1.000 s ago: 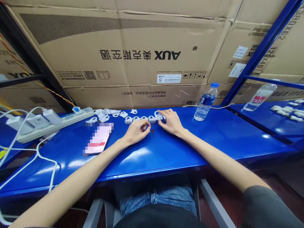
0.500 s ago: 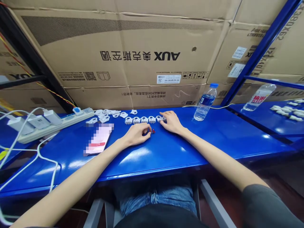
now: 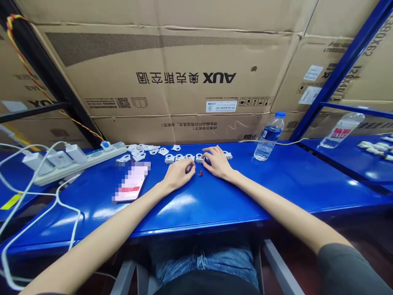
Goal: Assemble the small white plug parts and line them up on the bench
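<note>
A row of white plug-like pieces with ring handles (image 3: 179, 157) runs along the blue table (image 3: 196, 205). My right hand (image 3: 217, 162) lies over the right part of this row, fingers apart. Its fingertips are close to one white piece (image 3: 199, 157), and the hand hides some of the others. In front of the row is my left hand (image 3: 179, 173), its fingers curled and the thumb near the index finger. What it holds, if anything, is hidden. A tiny red part (image 3: 201, 173) with a thin pin rests on the table between the two hands.
Loose white pieces (image 3: 139, 152) are heaped behind a phone (image 3: 133, 184). A power strip (image 3: 89, 164) with chargers and white cables is at the left. Two water bottles (image 3: 267, 139) stand at the right. Big cardboard boxes (image 3: 172, 49) form the back wall.
My right hand has shifted left along the row, uncovering a white piece at the right end. The red part now lies apart from my left fingertips. The camera view has shifted slightly.
</note>
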The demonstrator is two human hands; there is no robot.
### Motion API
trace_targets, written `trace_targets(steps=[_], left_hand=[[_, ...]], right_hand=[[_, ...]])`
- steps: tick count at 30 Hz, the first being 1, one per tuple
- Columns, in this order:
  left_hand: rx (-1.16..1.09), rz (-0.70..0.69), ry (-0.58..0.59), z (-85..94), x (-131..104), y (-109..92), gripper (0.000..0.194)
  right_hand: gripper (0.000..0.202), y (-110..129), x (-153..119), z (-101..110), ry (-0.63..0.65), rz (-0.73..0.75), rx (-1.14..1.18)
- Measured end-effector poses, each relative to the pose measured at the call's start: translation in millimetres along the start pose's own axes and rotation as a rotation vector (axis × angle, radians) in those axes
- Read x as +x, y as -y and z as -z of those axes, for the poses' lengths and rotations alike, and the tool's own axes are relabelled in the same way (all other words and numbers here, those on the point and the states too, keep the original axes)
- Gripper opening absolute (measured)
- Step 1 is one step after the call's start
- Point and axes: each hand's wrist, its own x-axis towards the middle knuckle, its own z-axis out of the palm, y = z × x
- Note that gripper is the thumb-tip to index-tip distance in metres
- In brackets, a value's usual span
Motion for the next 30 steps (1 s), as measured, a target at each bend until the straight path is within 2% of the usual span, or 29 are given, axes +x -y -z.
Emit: trace_targets(steps=[5,9,15,21,30], left_hand=[[-0.049,0.094,-0.102,0.0,0.6,-1.5,0.01],[-0.129,0.171,-0.181,-1.3,2.6,-0.4,0.016],[-0.165,0.153,-0.206,-1.8,3.2,-0.3,0.017],[-0.149,0.142,-0.212,-1.6,3.6,-0.1,0.012],[-0.184,0.121,-0.231,0.5,4.4,-4.1,0.011]], right_hand=[[0.016,1.6,0.3,3.0,-0.07,0.027,0.046],[0.016,8.2,-0.9,9.3,-0.129,0.069,0.041],[0.017,16.0,-4.0,14.3,-0.173,0.157,0.018],[0.014,16.4,-4.2,11.0,-0.271,0.243,0.014],[0.012,14.4,-3.8,10.1,-0.264,0.186,-0.033]])
